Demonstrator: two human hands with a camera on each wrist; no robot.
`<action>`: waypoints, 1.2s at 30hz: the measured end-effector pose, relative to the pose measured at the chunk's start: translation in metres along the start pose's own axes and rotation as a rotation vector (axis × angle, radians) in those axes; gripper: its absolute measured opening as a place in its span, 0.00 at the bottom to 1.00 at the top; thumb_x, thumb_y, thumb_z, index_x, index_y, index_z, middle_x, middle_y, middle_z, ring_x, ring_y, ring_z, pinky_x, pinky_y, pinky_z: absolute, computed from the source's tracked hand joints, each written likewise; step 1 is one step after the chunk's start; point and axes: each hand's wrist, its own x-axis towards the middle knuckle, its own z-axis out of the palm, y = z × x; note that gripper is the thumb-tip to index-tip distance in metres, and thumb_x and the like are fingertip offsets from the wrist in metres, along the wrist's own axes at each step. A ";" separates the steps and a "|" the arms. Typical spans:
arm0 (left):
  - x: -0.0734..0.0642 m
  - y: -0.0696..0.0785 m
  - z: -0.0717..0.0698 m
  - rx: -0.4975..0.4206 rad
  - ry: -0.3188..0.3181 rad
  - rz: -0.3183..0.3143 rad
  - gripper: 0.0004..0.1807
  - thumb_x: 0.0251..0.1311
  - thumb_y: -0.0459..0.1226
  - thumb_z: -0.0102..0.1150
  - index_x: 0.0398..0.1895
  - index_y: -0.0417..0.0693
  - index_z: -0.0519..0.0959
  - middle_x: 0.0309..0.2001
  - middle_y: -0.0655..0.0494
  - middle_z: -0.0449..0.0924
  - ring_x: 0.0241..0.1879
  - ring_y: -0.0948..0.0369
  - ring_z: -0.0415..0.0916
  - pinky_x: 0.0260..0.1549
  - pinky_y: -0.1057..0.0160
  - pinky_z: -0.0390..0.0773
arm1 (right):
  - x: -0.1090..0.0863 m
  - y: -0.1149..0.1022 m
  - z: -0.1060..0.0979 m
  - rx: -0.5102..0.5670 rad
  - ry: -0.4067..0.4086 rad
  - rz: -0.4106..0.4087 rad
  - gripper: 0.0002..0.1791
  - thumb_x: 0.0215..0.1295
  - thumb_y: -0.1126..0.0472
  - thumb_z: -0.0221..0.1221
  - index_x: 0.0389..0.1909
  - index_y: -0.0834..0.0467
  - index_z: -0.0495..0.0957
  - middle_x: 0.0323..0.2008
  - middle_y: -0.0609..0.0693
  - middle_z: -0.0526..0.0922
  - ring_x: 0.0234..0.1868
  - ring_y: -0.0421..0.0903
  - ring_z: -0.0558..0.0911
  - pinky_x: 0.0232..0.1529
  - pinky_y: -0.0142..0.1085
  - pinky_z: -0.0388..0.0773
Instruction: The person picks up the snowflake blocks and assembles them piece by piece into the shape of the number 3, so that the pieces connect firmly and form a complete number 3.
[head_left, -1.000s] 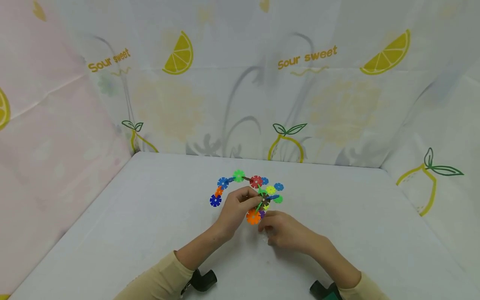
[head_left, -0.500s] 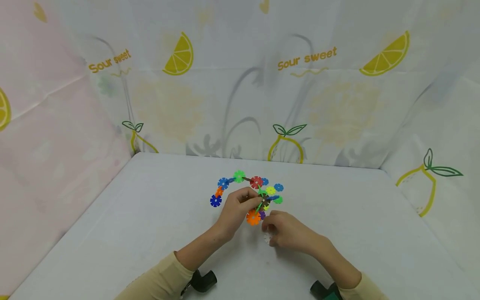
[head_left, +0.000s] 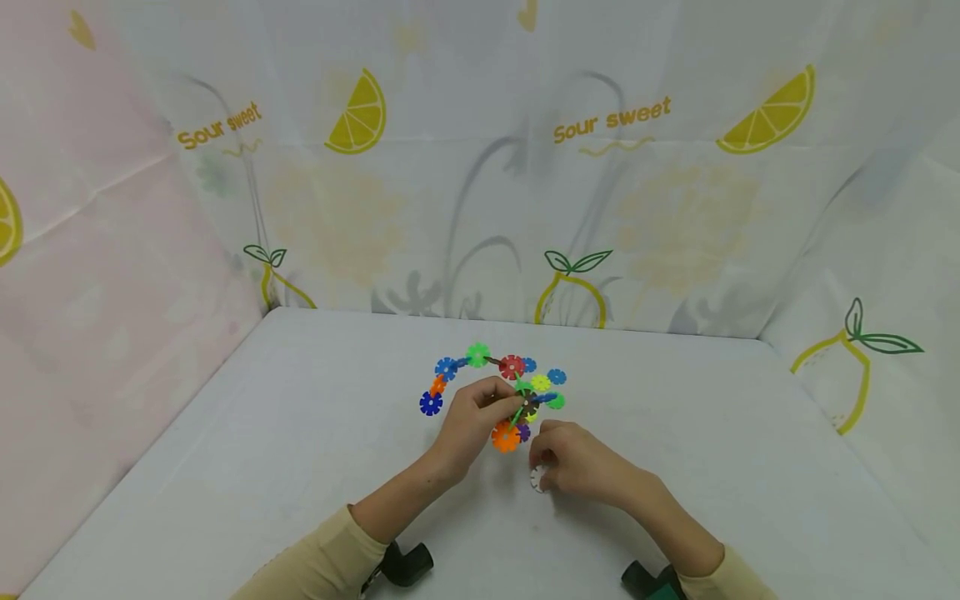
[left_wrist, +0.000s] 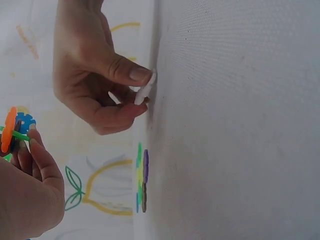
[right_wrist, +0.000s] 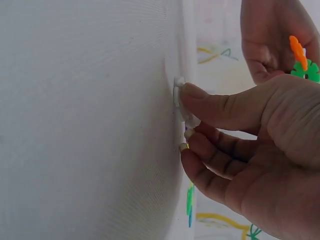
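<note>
My left hand point(head_left: 467, 425) pinches a linked chain of colourful notched snowflake discs point(head_left: 477, 355) at its near end, by an orange disc point(head_left: 506, 437) and a green one. The chain arcs back and left to a dark blue disc point(head_left: 431, 403). To the right, low at the tabletop, my right hand point(head_left: 588, 465) pinches a white snowflake disc point(head_left: 536, 479) between thumb and fingertips. Seen from the left wrist, that white disc point(left_wrist: 144, 93) is tilted, its edge right at the table surface. In the right wrist view the thumb partly covers the white disc point(right_wrist: 178, 94).
Several loose discs lie just beyond the hands, among them a purple disc point(head_left: 523, 432), a yellow disc point(head_left: 540, 382) and a blue disc point(head_left: 557, 377). The white table point(head_left: 300, 433) meets lemon-printed cloth walls point(head_left: 450, 208) at its back and sides.
My right hand has shifted slightly right, away from the orange disc, and the white disc in its fingers shows more plainly. The left hand and the chain have stayed almost still.
</note>
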 end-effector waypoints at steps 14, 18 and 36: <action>0.000 -0.002 0.000 0.005 0.015 -0.006 0.07 0.66 0.36 0.57 0.34 0.39 0.79 0.32 0.57 0.77 0.34 0.60 0.73 0.35 0.68 0.75 | -0.001 0.004 -0.007 0.045 -0.025 0.019 0.07 0.61 0.66 0.66 0.29 0.54 0.77 0.22 0.40 0.76 0.24 0.36 0.72 0.27 0.29 0.73; 0.001 -0.003 0.000 0.007 0.019 -0.004 0.08 0.66 0.36 0.57 0.34 0.39 0.79 0.31 0.57 0.77 0.32 0.60 0.72 0.34 0.69 0.75 | -0.001 0.005 -0.010 0.104 -0.015 0.040 0.06 0.63 0.67 0.64 0.31 0.55 0.76 0.20 0.42 0.77 0.21 0.37 0.74 0.25 0.30 0.74; 0.002 -0.003 -0.001 0.026 0.037 0.000 0.07 0.67 0.37 0.57 0.34 0.42 0.81 0.31 0.57 0.76 0.33 0.60 0.72 0.34 0.69 0.75 | -0.007 0.009 -0.027 0.233 0.118 0.032 0.05 0.66 0.68 0.60 0.41 0.63 0.77 0.23 0.47 0.79 0.22 0.39 0.78 0.28 0.33 0.79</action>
